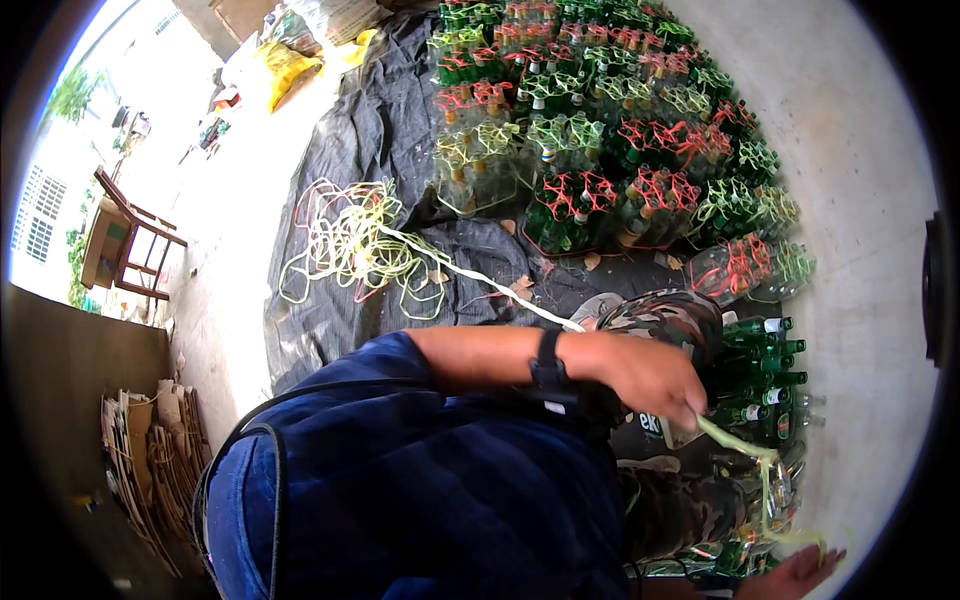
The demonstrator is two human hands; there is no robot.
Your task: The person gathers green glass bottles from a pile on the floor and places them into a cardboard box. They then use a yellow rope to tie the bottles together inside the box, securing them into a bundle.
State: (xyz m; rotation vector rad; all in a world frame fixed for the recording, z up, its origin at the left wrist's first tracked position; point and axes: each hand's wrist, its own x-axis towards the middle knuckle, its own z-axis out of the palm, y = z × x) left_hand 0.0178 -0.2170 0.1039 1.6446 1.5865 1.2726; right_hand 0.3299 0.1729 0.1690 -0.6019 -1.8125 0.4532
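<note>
My left hand [660, 375], with a black band at its wrist, is closed on a pale green plastic strap [731, 440]. The strap runs from it towards my right hand [802, 574], at the bottom right edge, whose fingers are near its loose end; their grip is unclear. A twisted pale strap [480, 276] leads from a tangled heap of yellow-green and red straps [360, 240] to behind my left forearm. Loose green glass bottles [772, 361] lie beside my camouflage-clad legs, with clear ones near my right hand.
Rows of bottle bundles tied with red and green straps [585, 195] stand on a dark ground sheet [315, 330] along a pale wall [847, 187]. Flattened cardboard [150, 457] leans at lower left. A wooden chair [139, 247] and yellow bags [285, 71] are farther off.
</note>
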